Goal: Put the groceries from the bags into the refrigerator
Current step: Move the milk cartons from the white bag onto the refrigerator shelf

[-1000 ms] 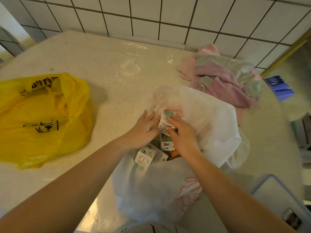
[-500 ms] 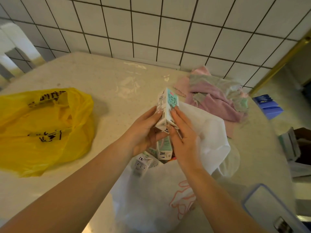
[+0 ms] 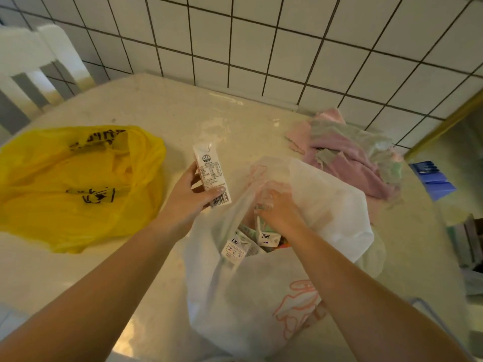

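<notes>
Two bare forearms enter from the lower edge of the view, uncovered from elbow to wrist, with no sleeve cuff showing. The left hand and the right hand are ungloved. The left thumbnail shows a pale, glossy surface.

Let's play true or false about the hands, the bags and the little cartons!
1. The left hand holds a small carton. True.
2. The right hand rests flat on the counter. False: it reaches into the white bag.
3. The yellow bag lies left of the white bag. True.
4. The white bag has no cartons left. False: more cartons show inside.
5. A pink cloth lies near the tiled wall. True.
</notes>
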`<state>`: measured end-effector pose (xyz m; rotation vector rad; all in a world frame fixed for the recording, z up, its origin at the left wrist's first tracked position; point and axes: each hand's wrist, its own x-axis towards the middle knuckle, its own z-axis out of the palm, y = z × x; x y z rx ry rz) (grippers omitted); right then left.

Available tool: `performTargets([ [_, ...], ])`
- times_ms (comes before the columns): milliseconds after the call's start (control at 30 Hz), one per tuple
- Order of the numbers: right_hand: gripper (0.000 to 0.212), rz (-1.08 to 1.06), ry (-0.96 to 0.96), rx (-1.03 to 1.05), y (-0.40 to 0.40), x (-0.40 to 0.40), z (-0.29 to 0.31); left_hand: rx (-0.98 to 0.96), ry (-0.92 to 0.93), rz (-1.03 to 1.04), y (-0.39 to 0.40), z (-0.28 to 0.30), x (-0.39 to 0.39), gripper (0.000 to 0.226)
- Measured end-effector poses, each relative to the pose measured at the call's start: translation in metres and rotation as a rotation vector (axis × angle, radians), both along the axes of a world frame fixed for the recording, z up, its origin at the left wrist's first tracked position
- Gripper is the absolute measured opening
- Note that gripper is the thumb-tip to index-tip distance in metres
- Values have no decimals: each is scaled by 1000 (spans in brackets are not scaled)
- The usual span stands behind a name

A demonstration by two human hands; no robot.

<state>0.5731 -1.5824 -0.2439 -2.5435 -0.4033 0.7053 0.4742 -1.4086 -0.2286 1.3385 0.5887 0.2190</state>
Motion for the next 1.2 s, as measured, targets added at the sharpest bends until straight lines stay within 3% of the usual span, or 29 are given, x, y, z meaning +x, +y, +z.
performTargets([
  [233,59,94,-8,-267,11,19,-58,157,25,-70,-9,-14,-14,82],
  [400,24,119,40,-336,10,14,-35,175,11,-99,-11,-12,-14,81],
  [467,20,102,58,-307,5,13,-24,186,1,-106,-12,-9,-14,78],
  [600,21,-18,80,-78,-18,5,-2,184,-29,-101,-11,-2,-15,77],
  [667,36,-115,96,87,-35,0,10,180,-52,-82,-12,4,-17,79],
  [800,39,-186,109,521,-52,-11,52,146,-80,-23,-13,20,-27,76],
  [1033,57,-25,288,977,-3,-36,109,115,-185,85,1,59,-83,63],
  [1200,55,146,427,1072,63,-89,133,98,-249,230,30,86,-153,52],
])
